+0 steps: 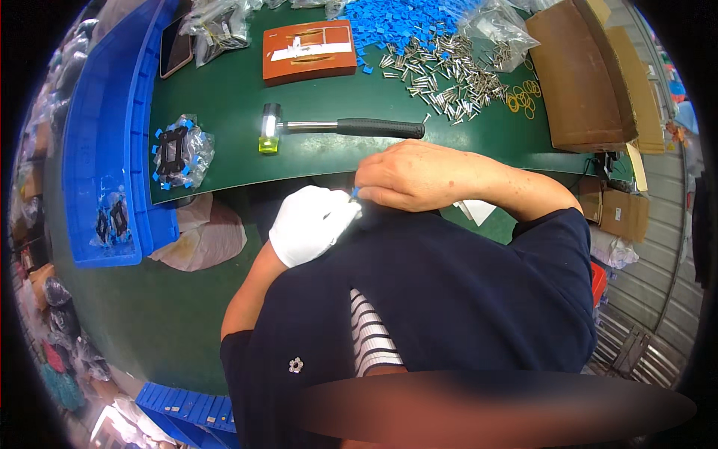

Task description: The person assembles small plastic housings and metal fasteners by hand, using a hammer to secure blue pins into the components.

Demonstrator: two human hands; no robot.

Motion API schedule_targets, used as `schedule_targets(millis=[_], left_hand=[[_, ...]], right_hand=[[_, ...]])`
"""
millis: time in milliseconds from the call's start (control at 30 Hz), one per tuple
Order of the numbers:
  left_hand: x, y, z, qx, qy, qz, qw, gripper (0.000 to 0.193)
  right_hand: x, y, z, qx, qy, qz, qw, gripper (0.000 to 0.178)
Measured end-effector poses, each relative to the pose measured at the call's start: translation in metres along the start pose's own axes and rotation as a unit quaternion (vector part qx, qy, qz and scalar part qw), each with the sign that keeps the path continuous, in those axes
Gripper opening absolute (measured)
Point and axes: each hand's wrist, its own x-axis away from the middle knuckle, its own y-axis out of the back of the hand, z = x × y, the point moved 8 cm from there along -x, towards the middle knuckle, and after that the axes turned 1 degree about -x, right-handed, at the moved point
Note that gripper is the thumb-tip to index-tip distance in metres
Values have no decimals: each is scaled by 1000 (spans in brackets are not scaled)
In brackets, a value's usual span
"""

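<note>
And there's the small blue piece, right between your fingertips, just off the table's near edge! Your gloved left hand pinches it narrowly from one side, your bare right hand from the other. Beyond them lies the hammer on the green table, then the screws, heaped beside more blue pieces.
</note>
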Motion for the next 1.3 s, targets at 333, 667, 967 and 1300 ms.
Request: schedule_targets(millis=[333, 667, 967, 1300], left_hand=[[-3, -4, -14, -53, -41, 38, 997, 26], [-3, -8, -17, -60, -38, 56, 996, 27], [12, -13, 8, 369, 232, 132, 891, 24], [32, 9, 43, 464, 227, -2, 856, 28]], right_hand=[[2, -7, 3, -18, -18, 77, 997, 25], [7, -15, 6, 29, -4, 51, 998, 29], [3, -67, -34, -458, -155, 208, 850, 43], [25, 81, -77, 106, -86, -270, 953, 24]])
